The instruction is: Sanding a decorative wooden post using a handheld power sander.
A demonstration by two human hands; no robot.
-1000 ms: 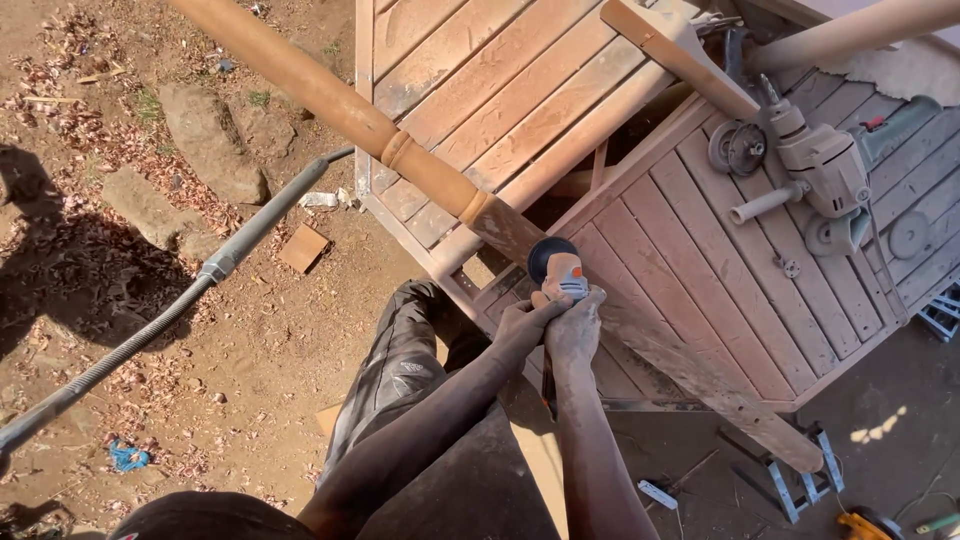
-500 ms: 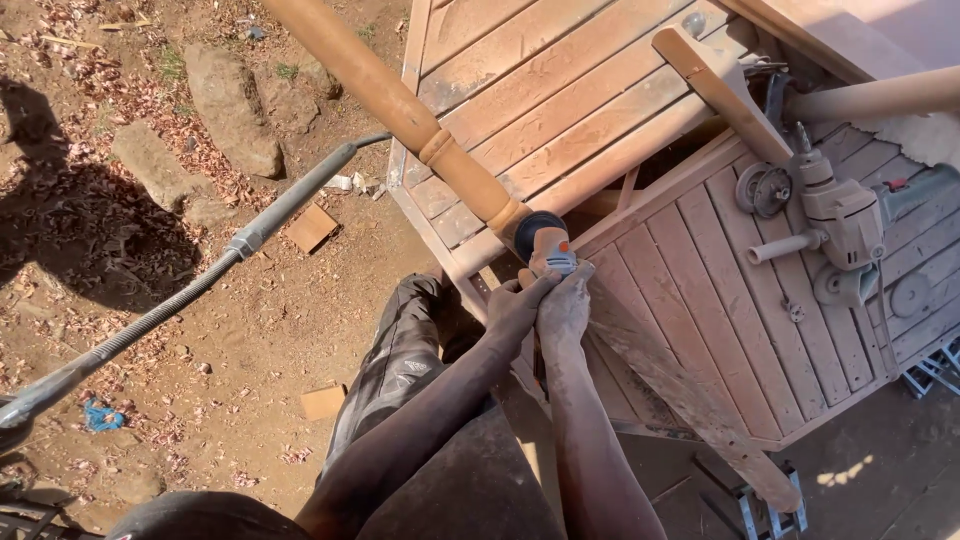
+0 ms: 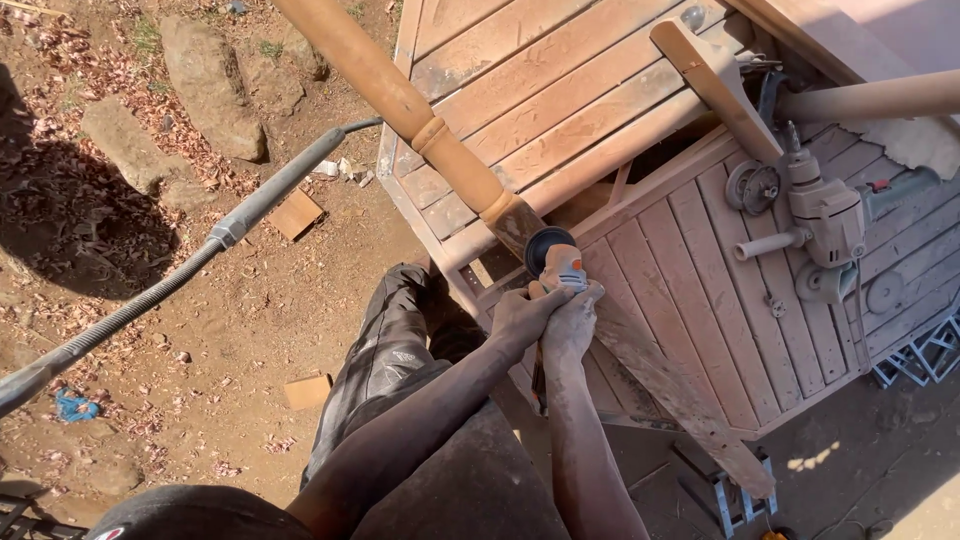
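A small hand-held sander point(image 3: 556, 262) with a grey-and-orange body and a round black disc rests against a long turned wooden post point(image 3: 420, 112) that lies slanted across a slatted wooden table point(image 3: 560, 90). My left hand point(image 3: 522, 316) and my right hand point(image 3: 573, 318) sit side by side, both wrapped around the sander's body. The disc touches the post just below its carved ring. Both forearms are coated in dust.
A second, larger grinder point(image 3: 822, 215) lies on the slats to the right beside another wooden leg point(image 3: 715, 82). A ribbed hose point(image 3: 180, 270) crosses the dirt ground on the left. Rocks point(image 3: 205, 85), wood scraps point(image 3: 296, 214) and metal clamps point(image 3: 920, 360) lie around.
The view has shifted, so the table and post sit lower and to the right. Both hands stay on the sander at the same spot on the post.
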